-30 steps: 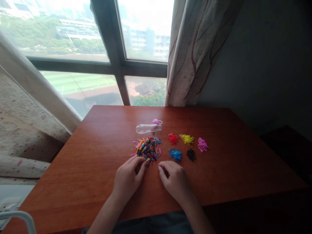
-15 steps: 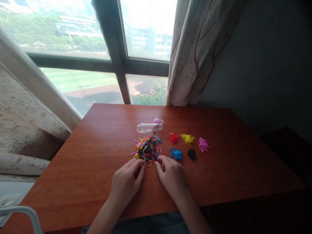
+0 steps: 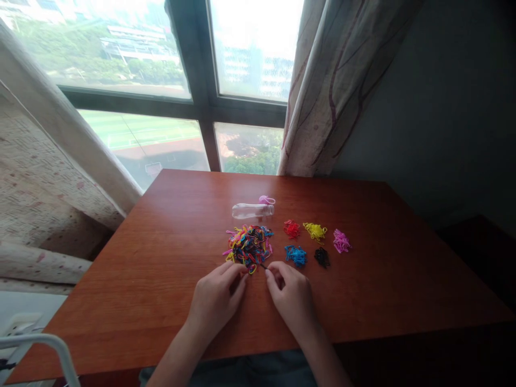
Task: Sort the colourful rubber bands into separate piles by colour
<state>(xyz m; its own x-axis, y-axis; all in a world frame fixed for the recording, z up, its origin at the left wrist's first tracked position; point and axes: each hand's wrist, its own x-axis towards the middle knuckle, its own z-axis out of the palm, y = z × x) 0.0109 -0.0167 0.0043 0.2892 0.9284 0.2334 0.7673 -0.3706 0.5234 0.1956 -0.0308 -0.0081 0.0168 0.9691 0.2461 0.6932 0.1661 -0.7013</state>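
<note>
A mixed pile of small coloured rubber bands (image 3: 249,246) lies on the table in front of my hands. At its near right edge my right hand (image 3: 293,295) pinches a black rubber band (image 3: 263,266) between thumb and index finger. My left hand (image 3: 217,293) rests at the pile's near left edge, with thumb and index finger closed together. What lies between those fingertips, if anything, is too small to make out. Right of the pile are sorted heaps: red bands (image 3: 291,229), yellow bands (image 3: 315,231), pink bands (image 3: 342,241), blue bands (image 3: 295,255) and black bands (image 3: 321,257).
Behind the pile a clear bottle (image 3: 252,210) lies on its side, with a pink looped cap (image 3: 266,200) beside its neck. The brown wooden table (image 3: 161,258) reaches to a window with curtains (image 3: 318,97). A pale metal tube (image 3: 52,341) curves at the lower left.
The camera view has shifted a little, so the scene sits further right. A black rubber band now shows at my right fingertips, slightly away from the pile. My left hand stays at the pile.
</note>
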